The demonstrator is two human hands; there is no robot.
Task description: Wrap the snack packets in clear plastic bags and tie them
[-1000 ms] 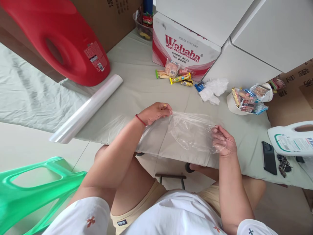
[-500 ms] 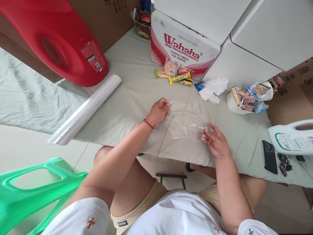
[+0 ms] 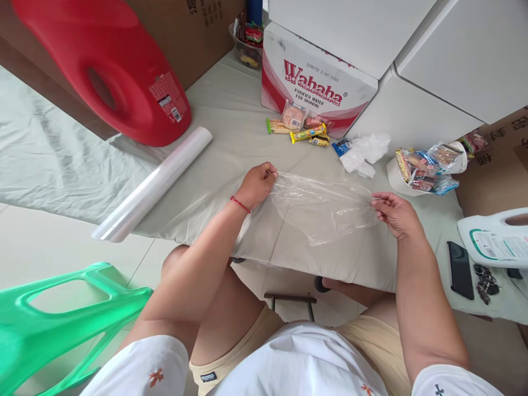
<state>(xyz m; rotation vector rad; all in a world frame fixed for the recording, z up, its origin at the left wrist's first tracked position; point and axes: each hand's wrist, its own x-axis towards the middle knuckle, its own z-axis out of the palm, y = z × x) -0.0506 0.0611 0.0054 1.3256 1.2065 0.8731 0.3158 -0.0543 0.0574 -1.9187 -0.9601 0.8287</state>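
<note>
A thin sheet of clear plastic film [image 3: 325, 212] is stretched between my two hands above the cloth-covered surface [image 3: 247, 126]. My left hand [image 3: 259, 184], with a red string on the wrist, pinches its left end. At the other end, the fingertips of my right hand [image 3: 396, 213] are closed on the film's edge. The film is wrinkled and its lower part hangs loosely towards me. Left of my left hand lies a roll of clear plastic film [image 3: 152, 184], set diagonally. More wrinkled film seems to spread between roll and hand; whether it joins the roll, I cannot tell.
Wrapped snacks [image 3: 303, 126] lie before a Wahaha carton [image 3: 317, 82], beside crumpled clear plastic [image 3: 365, 154]. A snack-filled white tub [image 3: 406, 184], white bottle [image 3: 495, 236], phone [image 3: 461, 269] and keys [image 3: 487, 283] are right. A red jug [image 3: 136, 82] and green stool [image 3: 78, 324] are left.
My right hand has moved right, away from my left hand, which has shifted slightly left. The film between them is now wider and more stretched out.
</note>
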